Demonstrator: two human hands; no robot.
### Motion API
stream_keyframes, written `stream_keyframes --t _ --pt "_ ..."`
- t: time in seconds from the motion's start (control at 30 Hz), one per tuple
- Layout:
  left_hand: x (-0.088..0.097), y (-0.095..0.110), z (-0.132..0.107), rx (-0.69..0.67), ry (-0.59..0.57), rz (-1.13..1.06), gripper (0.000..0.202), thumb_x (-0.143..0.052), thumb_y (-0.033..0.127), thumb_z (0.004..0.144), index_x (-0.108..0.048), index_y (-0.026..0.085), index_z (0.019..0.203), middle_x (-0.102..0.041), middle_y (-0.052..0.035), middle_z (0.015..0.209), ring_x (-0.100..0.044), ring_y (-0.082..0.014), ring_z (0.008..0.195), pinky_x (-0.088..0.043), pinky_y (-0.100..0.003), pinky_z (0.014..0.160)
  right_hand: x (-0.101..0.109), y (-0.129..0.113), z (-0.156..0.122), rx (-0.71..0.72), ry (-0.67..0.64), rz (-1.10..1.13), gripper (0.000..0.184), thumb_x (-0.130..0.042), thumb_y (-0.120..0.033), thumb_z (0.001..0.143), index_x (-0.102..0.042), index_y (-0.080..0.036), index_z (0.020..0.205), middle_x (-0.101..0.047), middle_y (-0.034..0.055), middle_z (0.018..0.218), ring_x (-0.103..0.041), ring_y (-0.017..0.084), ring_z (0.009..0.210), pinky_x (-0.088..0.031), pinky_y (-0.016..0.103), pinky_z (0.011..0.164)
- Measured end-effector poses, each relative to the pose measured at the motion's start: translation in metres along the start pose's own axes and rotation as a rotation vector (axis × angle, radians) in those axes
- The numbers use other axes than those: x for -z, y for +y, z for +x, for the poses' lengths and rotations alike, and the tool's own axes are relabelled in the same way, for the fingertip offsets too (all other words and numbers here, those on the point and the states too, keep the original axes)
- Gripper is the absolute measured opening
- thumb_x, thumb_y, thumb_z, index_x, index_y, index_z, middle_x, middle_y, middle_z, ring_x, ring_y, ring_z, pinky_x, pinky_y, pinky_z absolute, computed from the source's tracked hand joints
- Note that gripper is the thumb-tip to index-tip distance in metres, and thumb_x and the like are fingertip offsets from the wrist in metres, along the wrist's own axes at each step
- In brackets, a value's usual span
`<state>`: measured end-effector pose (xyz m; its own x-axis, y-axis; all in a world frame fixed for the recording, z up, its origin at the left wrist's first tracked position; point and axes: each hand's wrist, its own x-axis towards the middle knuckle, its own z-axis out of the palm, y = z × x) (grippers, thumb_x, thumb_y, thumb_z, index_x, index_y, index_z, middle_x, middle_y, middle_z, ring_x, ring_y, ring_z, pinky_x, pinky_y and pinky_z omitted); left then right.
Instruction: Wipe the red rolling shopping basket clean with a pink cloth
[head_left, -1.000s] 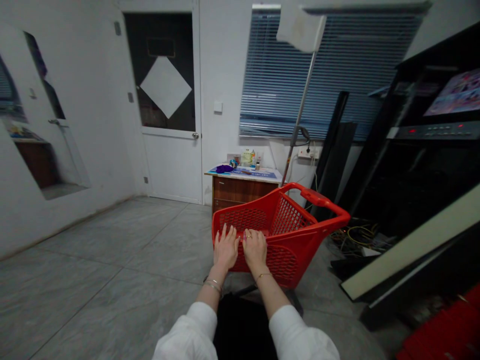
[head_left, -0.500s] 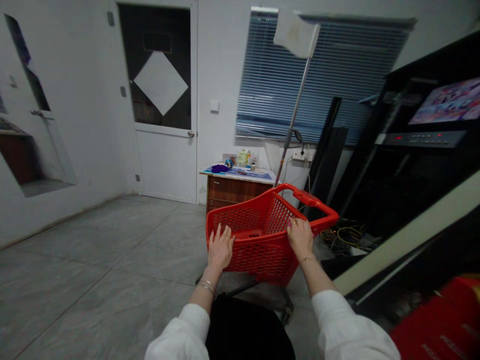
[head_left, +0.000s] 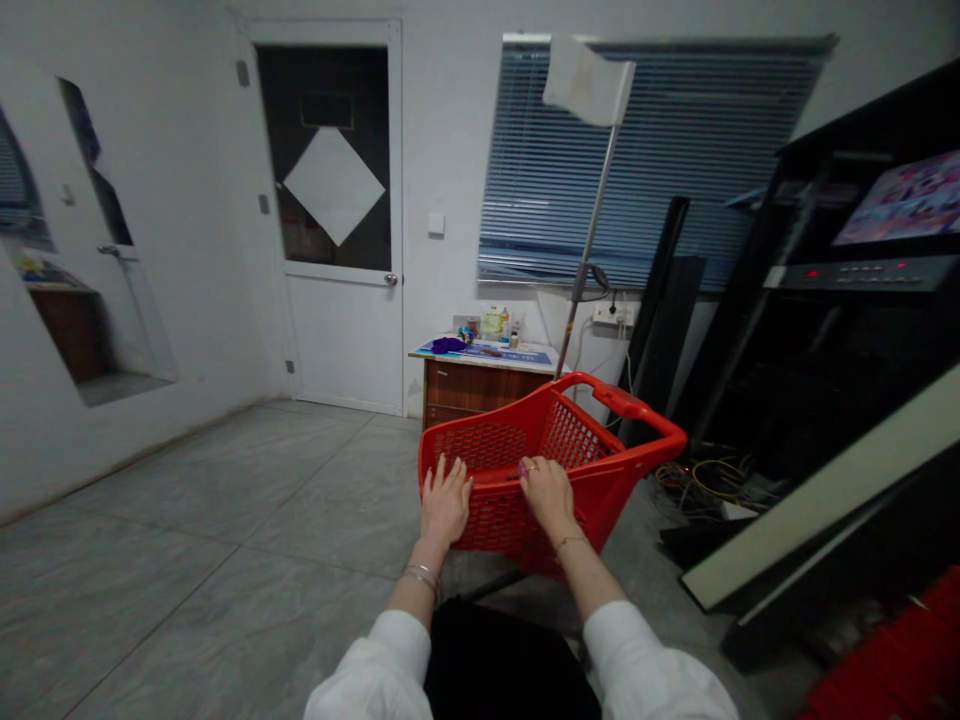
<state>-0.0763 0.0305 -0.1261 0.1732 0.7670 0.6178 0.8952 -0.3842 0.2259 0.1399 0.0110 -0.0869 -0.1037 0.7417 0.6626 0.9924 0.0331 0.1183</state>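
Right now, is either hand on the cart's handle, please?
No, the left hand and right hand rest on the near rim of the cart, away from its handle.

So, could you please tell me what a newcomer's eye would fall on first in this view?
Probably the bright red shopping cart near the middle, with the person's left hand and right hand at its near side. Next might come the white diamond on the door at the back left, then the lit screen at the upper right.
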Motion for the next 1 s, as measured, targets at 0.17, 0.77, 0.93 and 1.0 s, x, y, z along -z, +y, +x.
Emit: stream_keyframes --t 0.17,0.77,0.93,1.0 --pt "-0.004 0.002 0.003 0.005 -0.02 -0.011 0.048 -0.027 0.037 0.102 -0.055 0.023 0.138 -0.05 -0.0015 0.147 -0.029 -0.0275 0.146 -0.03 -0.05 0.117 0.022 0.111 0.011 -0.101 0.003 -0.19 0.029 -0.049 -0.026 0.094 -0.066 -0.015 0.115 -0.065 0.0093 0.099 -0.053 0.02 0.087 -0.034 0.033 0.088" --pt "-0.011 0.069 0.036 -0.004 -0.236 -0.039 0.048 -0.024 0.037 0.102 -0.057 0.025 0.134 -0.051 -0.003 0.147 -0.031 -0.0272 0.145 -0.028 -0.054 0.116 0.02 0.033 -0.002 -0.156 0.065 -0.151 0.018 -0.055 -0.026 0.091 -0.067 -0.017 0.103 -0.062 0.0074 0.091 -0.049 0.021 0.084 -0.035 0.034 0.079" --pt "-0.018 0.072 0.035 -0.058 -0.182 -0.065 0.048 -0.024 0.04 0.102 -0.056 0.026 0.135 -0.052 -0.0024 0.147 -0.038 -0.0219 0.142 -0.03 -0.045 0.116 0.01 -0.016 -0.007 -0.103 0.073 -0.049 0.026 -0.06 -0.026 0.089 -0.064 -0.018 0.114 -0.064 0.0081 0.099 -0.051 0.021 0.089 -0.037 0.035 0.084" --pt "-0.016 0.063 0.033 -0.066 -0.183 -0.066 0.048 -0.026 0.042 0.102 -0.056 0.026 0.136 -0.05 -0.0022 0.148 -0.039 -0.0211 0.14 -0.033 -0.043 0.115 0.013 -0.016 -0.007 -0.045 0.053 -0.04 0.03 -0.059 -0.027 0.09 -0.062 -0.019 0.119 -0.064 0.0077 0.103 -0.051 0.021 0.091 -0.037 0.034 0.085"
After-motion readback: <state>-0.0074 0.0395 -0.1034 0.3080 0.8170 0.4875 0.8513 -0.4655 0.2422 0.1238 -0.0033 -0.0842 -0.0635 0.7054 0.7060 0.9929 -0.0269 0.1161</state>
